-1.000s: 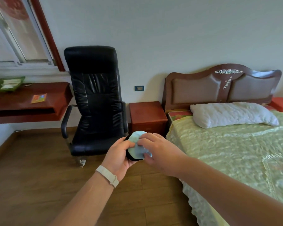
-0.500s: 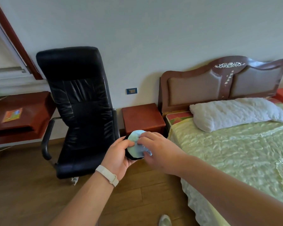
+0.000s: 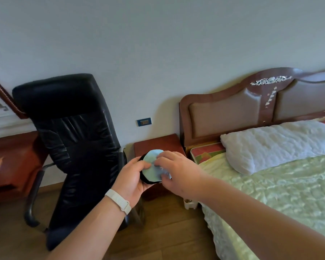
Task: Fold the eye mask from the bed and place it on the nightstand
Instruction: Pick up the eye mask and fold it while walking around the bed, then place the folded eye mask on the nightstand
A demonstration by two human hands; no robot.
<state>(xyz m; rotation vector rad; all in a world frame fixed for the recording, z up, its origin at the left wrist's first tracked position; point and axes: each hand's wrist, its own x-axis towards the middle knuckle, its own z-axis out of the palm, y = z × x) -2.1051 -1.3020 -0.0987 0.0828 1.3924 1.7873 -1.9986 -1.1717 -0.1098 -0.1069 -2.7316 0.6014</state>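
Both hands gripping a folded eye mask in front of the nightstand

The left hand (image 3: 131,177) is cupping the light-blue, black-edged eye mask (image 3: 152,167) from below while the right hand (image 3: 178,170) is pinching its top; both are hovering before the nightstand (image 3: 158,144) beside the bed (image 3: 281,184). No writing is legible.

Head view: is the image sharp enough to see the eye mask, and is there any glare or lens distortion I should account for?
Head view: the pale blue, black-edged fabric eye mask is sharp enough, though the left hand and right hand partly cover it; even soft daylight; mild sheen on the black leather office chair and glossy padded wooden headboard; wide-angle bending tilts the chair and stretches the forearms.
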